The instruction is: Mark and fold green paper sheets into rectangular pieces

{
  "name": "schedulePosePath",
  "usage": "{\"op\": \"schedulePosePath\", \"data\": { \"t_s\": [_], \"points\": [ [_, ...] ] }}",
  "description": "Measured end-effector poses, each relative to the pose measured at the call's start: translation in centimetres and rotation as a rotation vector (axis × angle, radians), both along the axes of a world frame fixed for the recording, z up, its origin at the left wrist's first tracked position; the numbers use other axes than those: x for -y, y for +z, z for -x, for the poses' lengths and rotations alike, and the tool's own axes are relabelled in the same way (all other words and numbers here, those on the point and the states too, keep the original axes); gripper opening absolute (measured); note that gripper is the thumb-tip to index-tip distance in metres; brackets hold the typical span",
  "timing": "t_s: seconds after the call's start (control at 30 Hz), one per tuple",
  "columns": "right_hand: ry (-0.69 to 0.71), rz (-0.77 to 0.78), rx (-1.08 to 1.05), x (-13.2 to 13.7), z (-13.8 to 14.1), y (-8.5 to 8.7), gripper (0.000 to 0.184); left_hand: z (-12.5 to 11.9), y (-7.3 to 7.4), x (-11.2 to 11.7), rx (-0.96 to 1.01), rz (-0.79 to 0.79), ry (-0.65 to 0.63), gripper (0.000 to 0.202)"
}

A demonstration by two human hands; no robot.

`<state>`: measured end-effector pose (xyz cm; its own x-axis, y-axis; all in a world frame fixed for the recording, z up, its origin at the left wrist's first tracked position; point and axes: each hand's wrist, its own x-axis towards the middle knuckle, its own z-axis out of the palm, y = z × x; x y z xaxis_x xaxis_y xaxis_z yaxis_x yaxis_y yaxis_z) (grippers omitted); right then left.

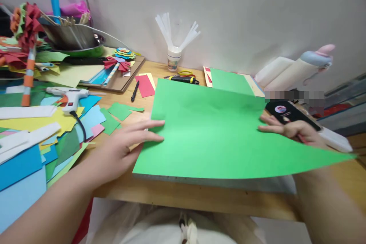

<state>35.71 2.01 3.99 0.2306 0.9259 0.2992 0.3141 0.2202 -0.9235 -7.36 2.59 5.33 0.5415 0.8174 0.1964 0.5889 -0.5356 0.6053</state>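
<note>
A large green paper sheet (206,133) is bent across its middle over the table's front. My left hand (131,141) is closed at its left edge, two fingers on top and the thumb lower down. On the right side, my right hand (297,129) has fingertips on the sheet, and the sheet's near right corner sticks up over my wrist. A thin red stick, which looks like a pencil (302,138), is tucked in that hand. Under the sheet's near edge a pale flat surface (223,183) shows, mostly covered.
Coloured paper scraps (65,148) and a white glue gun (70,97) cover the left. Behind lie a black pen (135,91), a box cutter (183,80) and a paper cup (174,59) of white strips. A phone (291,114) lies right; paper flowers (118,63) stand back left.
</note>
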Motion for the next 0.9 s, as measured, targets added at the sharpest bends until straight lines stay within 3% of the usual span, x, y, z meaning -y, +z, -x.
{"op": "schedulePosePath", "data": {
  "t_s": [0.13,0.23,0.4,0.53,0.67,0.77,0.9],
  "points": [
    [0.049,0.144,-0.006,-1.0,1.3,-3.8,0.043,1.1,-3.8,0.9,-0.187,0.012,-0.057,0.042],
    [-0.02,0.191,-0.062,-0.9,2.1,-5.3,0.043,1.0,-4.9,1.2,-0.193,0.0,-0.039,0.04],
    [-0.068,0.273,-0.271,-1.0,2.5,-5.4,0.045,0.5,-4.1,1.1,-0.199,-0.094,-0.051,0.04],
    [-0.073,0.254,-0.101,-1.3,3.0,-5.1,0.045,0.1,-3.1,0.7,-0.253,-0.185,-0.069,0.04],
    [0.049,0.25,0.209,-2.0,4.2,-4.4,0.037,-0.5,-2.4,0.2,-0.283,-0.172,-0.085,0.034],
    [0.136,0.243,0.487,-2.9,4.8,-4.0,0.03,-0.7,-2.7,-0.3,-0.271,-0.129,-0.072,0.032],
    [0.165,0.266,0.562,-3.9,5.5,-3.6,0.024,-0.6,-3.5,-0.8,-0.264,-0.092,0.004,0.031]
  ]
}}
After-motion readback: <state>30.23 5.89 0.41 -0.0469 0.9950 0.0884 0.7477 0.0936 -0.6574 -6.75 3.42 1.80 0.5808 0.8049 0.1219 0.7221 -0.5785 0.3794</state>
